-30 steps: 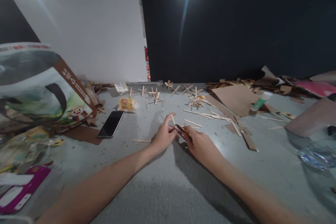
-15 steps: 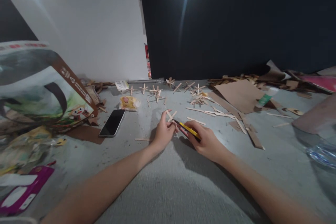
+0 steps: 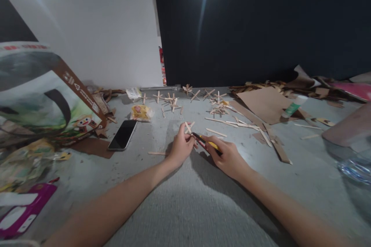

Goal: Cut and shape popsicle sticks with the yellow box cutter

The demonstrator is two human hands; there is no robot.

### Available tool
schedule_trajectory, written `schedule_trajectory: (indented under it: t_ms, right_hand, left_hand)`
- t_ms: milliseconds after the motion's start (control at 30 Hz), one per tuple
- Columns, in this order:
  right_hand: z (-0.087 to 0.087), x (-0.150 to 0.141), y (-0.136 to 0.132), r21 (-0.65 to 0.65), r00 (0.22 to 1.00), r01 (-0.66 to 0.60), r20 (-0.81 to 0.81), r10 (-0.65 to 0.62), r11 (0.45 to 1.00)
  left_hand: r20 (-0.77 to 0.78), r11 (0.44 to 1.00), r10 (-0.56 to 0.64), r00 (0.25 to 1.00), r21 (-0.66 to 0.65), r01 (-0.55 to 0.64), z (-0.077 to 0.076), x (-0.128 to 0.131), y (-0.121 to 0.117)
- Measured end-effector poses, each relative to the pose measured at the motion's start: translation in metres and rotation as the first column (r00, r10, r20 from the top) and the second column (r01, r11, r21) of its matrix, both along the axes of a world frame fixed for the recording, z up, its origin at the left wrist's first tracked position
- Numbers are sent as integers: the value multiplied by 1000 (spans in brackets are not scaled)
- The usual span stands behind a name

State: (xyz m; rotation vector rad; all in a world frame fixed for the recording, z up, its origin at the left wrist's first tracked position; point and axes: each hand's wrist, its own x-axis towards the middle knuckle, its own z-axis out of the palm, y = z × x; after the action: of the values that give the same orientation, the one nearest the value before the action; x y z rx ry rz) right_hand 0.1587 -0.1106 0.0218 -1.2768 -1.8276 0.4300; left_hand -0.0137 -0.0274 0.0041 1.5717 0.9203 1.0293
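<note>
My left hand (image 3: 182, 146) is closed on a small cross of wooden craft sticks (image 3: 189, 127), pinching it low with the sticks pointing up. In my right hand (image 3: 224, 156) is a slim yellow-and-black utility knife (image 3: 213, 145), its dark tip pointing left at the lower part of the cross. Whether the tip touches the wood I cannot tell. One loose stick (image 3: 157, 153) lies left of my left wrist, and another stick (image 3: 216, 132) lies just beyond my right hand. Several star-shaped stick pieces (image 3: 195, 95) stand farther back.
On the left are a black phone (image 3: 123, 135), a wrapped snack (image 3: 141, 113), a purple device (image 3: 27, 208) and a large printed bag (image 3: 58, 96). To the right lie cardboard (image 3: 262, 104), a green-and-white tube (image 3: 292, 108) and clear plastic (image 3: 355, 170). Panels stand behind.
The stick in my left hand has turned so that a cross shows. My right hand has tilted the knife, so less of its yellow body shows than half a second ago.
</note>
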Motion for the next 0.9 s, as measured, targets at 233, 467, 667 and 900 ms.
schedule_trajectory:
  t_ms: [233,467,667,900]
  right_hand:
    - [16,0,-2,-41,999,22,27,-21,999]
    - [12,-13,-1,-40,996,72,58,-69,997]
    - [19,-20,3,-78,989,90,128,-80,993]
    - [49,-18,17,-150,982,75,184,-47,986]
  left_hand:
    - [-65,999,-27,998,31,29,-8,-2,0]
    - [18,998,-59,998,-37,60,-9,-1,5]
    - [87,993,-91,992,-67,97,-8,-2,6]
    - [132,993,-66,989,-92,79,-12,-3,8]
